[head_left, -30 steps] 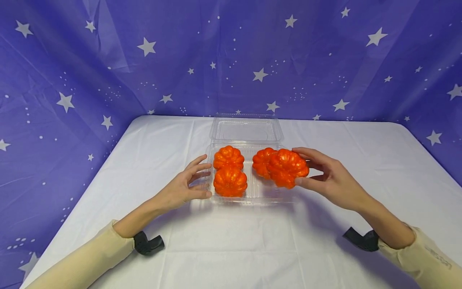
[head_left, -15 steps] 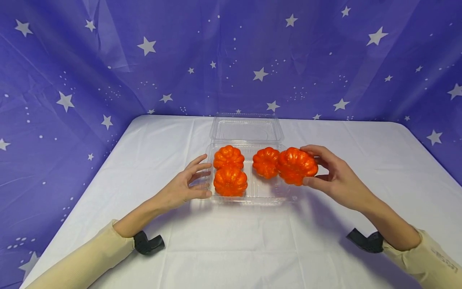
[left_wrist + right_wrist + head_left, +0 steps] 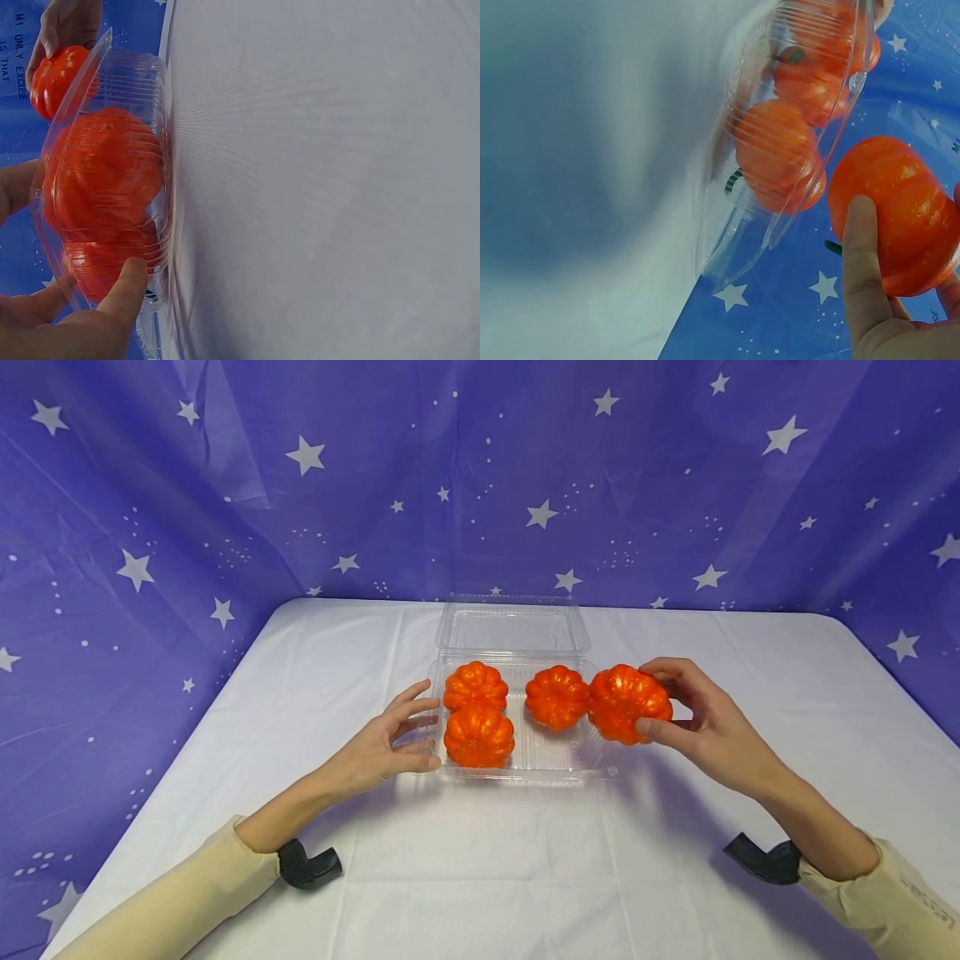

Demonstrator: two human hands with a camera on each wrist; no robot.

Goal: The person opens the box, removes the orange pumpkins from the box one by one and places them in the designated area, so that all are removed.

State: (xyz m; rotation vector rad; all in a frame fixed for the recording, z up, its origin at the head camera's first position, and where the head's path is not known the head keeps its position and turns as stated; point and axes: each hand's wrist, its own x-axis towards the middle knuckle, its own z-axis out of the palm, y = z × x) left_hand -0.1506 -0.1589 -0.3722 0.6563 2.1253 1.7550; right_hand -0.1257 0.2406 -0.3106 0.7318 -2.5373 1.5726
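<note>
My right hand point(image 3: 708, 731) grips an orange toy pumpkin point(image 3: 628, 703) between thumb and fingers, raised at the right side of a clear plastic clamshell box point(image 3: 555, 760). In the right wrist view a green stem pokes out below that pumpkin point(image 3: 900, 217). Inside the box, one pumpkin point(image 3: 557, 697) sits right of the middle. Two more, a rear pumpkin point(image 3: 476, 683) and a front pumpkin point(image 3: 480, 739), stand together at its left. My left hand point(image 3: 382, 739) rests against the box's left side, fingers spread and holding nothing; its thumb shows by the clear wall in the left wrist view.
The box's clear lid point(image 3: 513, 631) lies folded open behind it. A white cloth point(image 3: 510, 877) covers the table, and a purple star-patterned curtain point(image 3: 480, 485) hangs at the back and sides. Black wrist mounts point(image 3: 307, 867) stick out below both sleeves.
The right hand has drawn its pumpkin rightward, away from the pumpkin in the box that it partly covered before. The left hand and the other pumpkins have stayed put.
</note>
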